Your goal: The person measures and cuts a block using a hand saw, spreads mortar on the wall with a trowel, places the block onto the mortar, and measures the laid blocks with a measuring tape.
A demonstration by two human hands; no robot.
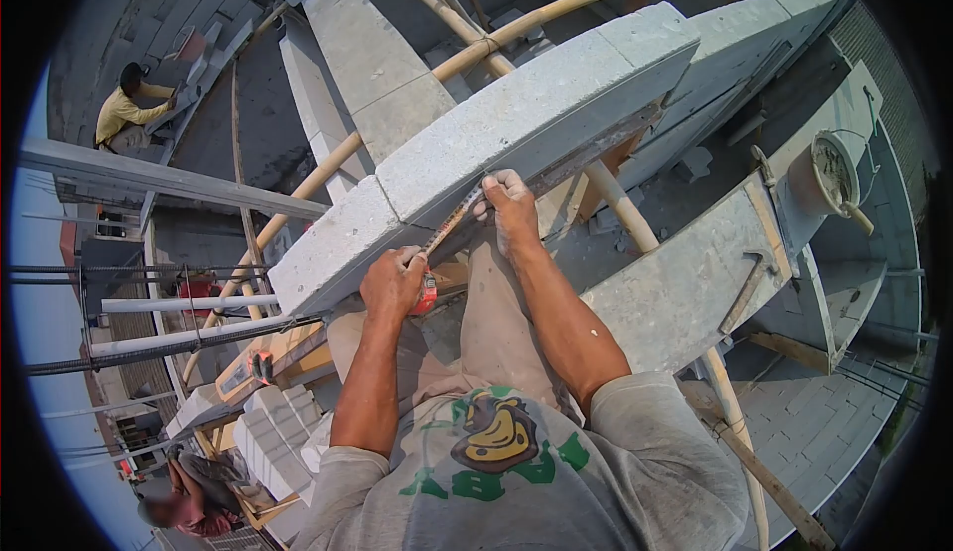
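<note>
My left hand [394, 281] is closed around a red tape measure [428, 296], just in front of the pale block wall. A short length of its yellowish blade [454, 221] runs up and right to my right hand [510, 211], whose thumb and fingers pinch it near the end. The blade lies along the near side of a light grey block [536, 104], close below its top edge. To the left, a narrow joint separates this block from a shorter one [333, 238]. Both hands are above my knees; the tip of the blade is hidden by my fingers.
A hammer [747, 291] lies on a grey board [655, 298] at right, near a mortar bucket [832, 176]. Bamboo poles [516, 30] cross behind the wall. Rebar [169, 354] juts out at left. One person [132, 114] works upper left; another [204, 496] sits lower left.
</note>
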